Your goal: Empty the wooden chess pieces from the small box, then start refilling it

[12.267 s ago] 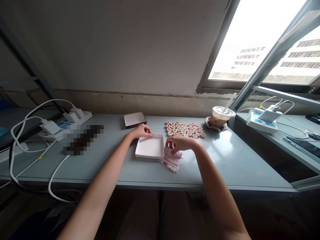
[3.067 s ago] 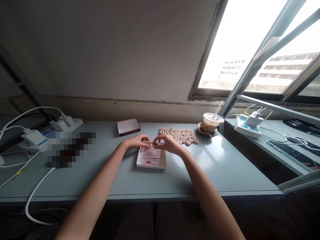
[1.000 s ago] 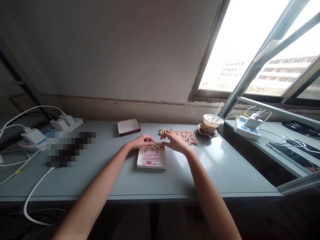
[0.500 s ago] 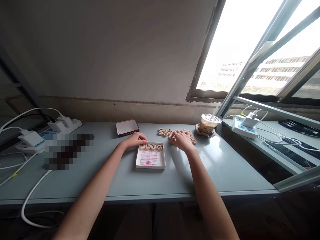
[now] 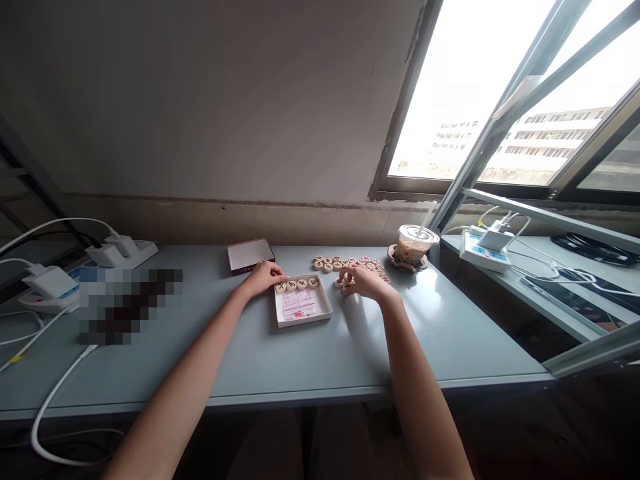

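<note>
A white box [image 5: 303,323] lies on the desk with a row of several round wooden pieces [image 5: 291,285] along its far side and a folded plastic sheet with red print [image 5: 300,305] in front of them. My left hand [image 5: 263,279] touches the box's far left corner, its fingers closed on the rim. To the right of the box, my right hand [image 5: 364,281] has thumb and fingers round a wooden piece [image 5: 348,289], with another piece beside it. Behind that hand, more wooden pieces [image 5: 328,265] lie in a group, partly covered by it.
An open dark red box lid [image 5: 250,253] lies behind my left hand. A lidded drink cup [image 5: 414,245] with a straw stands at the back right. Power strips [image 5: 53,293] with cables lie at the left; another power strip [image 5: 483,252] is beyond the metal post.
The white box has turned slightly, with my left hand at its corner. My right hand has drawn its fingers together around a piece, nearer the front of the group.
</note>
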`<state>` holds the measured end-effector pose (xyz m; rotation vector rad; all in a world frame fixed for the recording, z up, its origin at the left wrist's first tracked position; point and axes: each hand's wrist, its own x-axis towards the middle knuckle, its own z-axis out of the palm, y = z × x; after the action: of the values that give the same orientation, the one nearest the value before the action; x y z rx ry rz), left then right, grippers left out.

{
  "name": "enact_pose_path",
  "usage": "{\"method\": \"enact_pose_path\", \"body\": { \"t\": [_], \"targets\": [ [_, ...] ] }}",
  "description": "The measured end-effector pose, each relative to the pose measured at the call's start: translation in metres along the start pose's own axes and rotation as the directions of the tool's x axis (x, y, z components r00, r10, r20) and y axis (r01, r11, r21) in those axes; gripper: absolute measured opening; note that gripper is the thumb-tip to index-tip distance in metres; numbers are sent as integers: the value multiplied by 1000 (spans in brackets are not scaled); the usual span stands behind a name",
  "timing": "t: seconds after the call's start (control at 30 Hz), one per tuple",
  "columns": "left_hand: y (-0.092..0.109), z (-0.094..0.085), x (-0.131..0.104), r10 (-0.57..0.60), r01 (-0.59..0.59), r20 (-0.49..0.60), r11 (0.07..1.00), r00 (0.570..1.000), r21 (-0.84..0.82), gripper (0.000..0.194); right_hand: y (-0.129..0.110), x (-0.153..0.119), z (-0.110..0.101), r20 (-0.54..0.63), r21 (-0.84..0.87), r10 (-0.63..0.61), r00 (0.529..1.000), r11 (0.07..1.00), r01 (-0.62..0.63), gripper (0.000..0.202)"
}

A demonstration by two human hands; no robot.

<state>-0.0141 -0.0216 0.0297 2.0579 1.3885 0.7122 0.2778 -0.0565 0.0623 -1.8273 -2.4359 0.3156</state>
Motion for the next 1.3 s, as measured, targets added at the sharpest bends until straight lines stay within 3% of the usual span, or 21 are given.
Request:
{"method": "enact_pose_path", "body": {
  "t": [0.07, 0.17, 0.33, 0.6, 0.7, 0.87, 1.07, 1.17, 1.3],
  "targets": [
    [3, 4, 0, 9, -9, -9, 1000, 1000, -21, 35, -6, -2, 0, -54, -51, 11, 998, 999, -14, 24],
    [7, 8, -2, 35, -33, 20, 997, 999, -76, 33, -12, -3, 2, -147, -127, 32, 989, 991, -51, 29],
    [11, 9, -3, 73, -58, 80, 983, 994, -172, 38, -15, 2, 10, -221, -227, -9, 975, 973, -43, 20],
    [10, 4, -2, 68, -57, 105, 993, 992, -105, 32, -17, 0, 0, -294, -110, 8, 956, 993, -42, 18],
    [11, 4, -3, 79, -61, 133, 989, 988, -133, 32, -21, -1, -3, -321, 19, -61, 945, 997, 70, 20],
    [12, 7, -2, 107, -84, 151, 984, 983, -154, 31, -58, 5, 17, -268, 64, -372, 889, 914, 402, 19],
    [12, 8, -1, 180, -150, 213, 977, 960, -150, 35, -99, 8, 49, -288, -63, -472, 834, 878, 475, 18],
    [13, 3, -2, 186, -149, 275, 977, 943, -150, 40, -94, 5, 40, -322, -55, -433, 842, 896, 440, 23],
    [15, -4, -7, 119, -48, 365, 979, 923, -198, 50, -55, -3, 6, -275, 50, -295, 915, 946, 320, 17]
  ]
}}
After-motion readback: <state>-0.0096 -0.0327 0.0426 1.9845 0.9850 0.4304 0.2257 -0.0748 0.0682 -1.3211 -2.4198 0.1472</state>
